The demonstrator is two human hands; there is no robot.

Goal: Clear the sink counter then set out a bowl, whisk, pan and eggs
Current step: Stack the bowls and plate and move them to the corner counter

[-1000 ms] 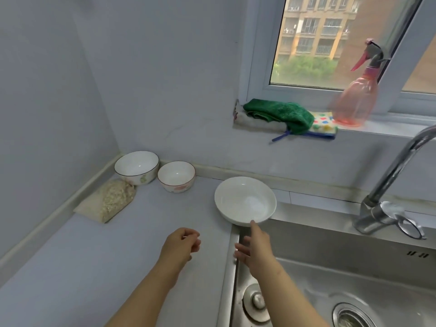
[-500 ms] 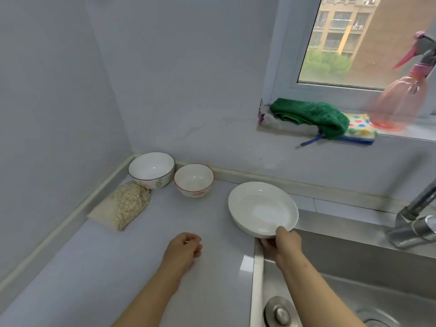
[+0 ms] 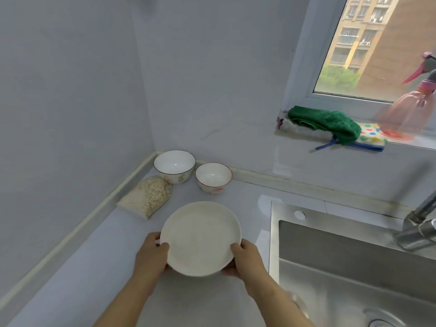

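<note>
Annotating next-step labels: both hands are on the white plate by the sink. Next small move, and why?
Probably carry the white plate off the counter: the left hand and right hand each grip its near rim, and clearing comes first. The larger bowl, smaller bowl and bag of oats in the corner would follow.

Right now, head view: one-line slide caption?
Left hand and right hand grip a white plate at the counter, beside the steel sink.

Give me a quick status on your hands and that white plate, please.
Left grip and right grip hold the white plate by its near rim. Plate over the counter, beside the sink. Large bowl, red-rimmed bowl, oat bag behind, none touching it.
</note>
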